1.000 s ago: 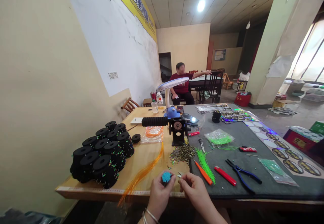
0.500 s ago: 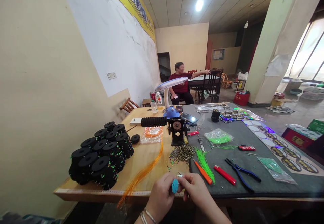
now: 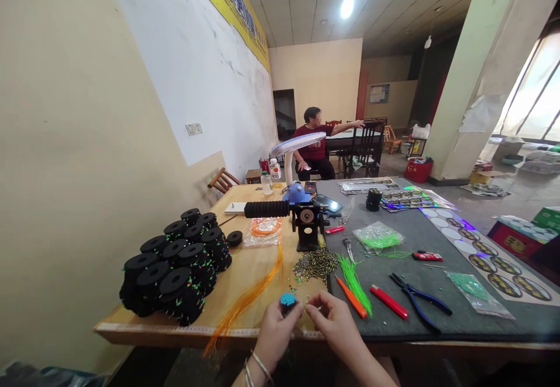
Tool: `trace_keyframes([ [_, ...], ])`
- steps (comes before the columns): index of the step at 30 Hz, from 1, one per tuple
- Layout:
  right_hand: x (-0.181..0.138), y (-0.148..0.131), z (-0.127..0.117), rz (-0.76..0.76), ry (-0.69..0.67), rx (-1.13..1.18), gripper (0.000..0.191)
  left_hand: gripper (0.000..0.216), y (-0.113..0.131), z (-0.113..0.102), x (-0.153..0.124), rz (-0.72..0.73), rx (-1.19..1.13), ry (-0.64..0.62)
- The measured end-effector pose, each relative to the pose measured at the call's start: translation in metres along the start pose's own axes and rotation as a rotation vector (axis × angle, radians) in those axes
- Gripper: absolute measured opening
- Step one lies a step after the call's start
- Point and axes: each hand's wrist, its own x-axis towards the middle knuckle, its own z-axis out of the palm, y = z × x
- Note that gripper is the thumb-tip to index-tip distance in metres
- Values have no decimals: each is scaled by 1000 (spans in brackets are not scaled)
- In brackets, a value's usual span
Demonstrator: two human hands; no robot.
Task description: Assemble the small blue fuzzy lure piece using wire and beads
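At the table's front edge, my left hand (image 3: 275, 326) is closed around a small round bundle (image 3: 287, 299) with a bumpy turquoise top and a dark side. My right hand (image 3: 335, 320) is just to its right, thumb and forefinger pinched together close to the left fingertips. Whatever lies in that pinch is too small to make out. Beyond the hands is a heap of small brass-and-dark beads (image 3: 317, 264). Green strands (image 3: 355, 285) and an orange pen-like tool (image 3: 351, 298) lie right of my right hand.
Stacked black foam spools (image 3: 175, 264) stand at left, beside orange strands (image 3: 249, 294). A black winding device (image 3: 306, 224) and a lamp (image 3: 291, 168) stand mid-table. A red lighter-like stick (image 3: 389, 302), pliers (image 3: 420, 301) and sticker sheets (image 3: 485, 253) lie right. A person (image 3: 314, 148) sits beyond.
My left hand has shifted slightly left and tipped the bundle so its turquoise top faces up. The right fingers have drawn apart from it. A pale sliver between the hands no longer shows.
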Motion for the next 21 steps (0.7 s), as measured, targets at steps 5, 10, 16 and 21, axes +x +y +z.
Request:
trace_keyframes([
  [5, -1, 1, 8, -12, 30, -55, 21, 43, -1, -1, -3, 8, 18, -25],
  [10, -2, -9, -24, -14, 63, -341, 18, 46, 3, -6, -3, 20, 31, 20],
  [16, 3, -15, -71, 44, 180, -1047, 10, 46, 6, -8, -3, 18, -24, 69],
  [21, 10, -5, -67, 13, 146, -1161, 7, 45, 1, -4, -1, 4, -74, 70],
])
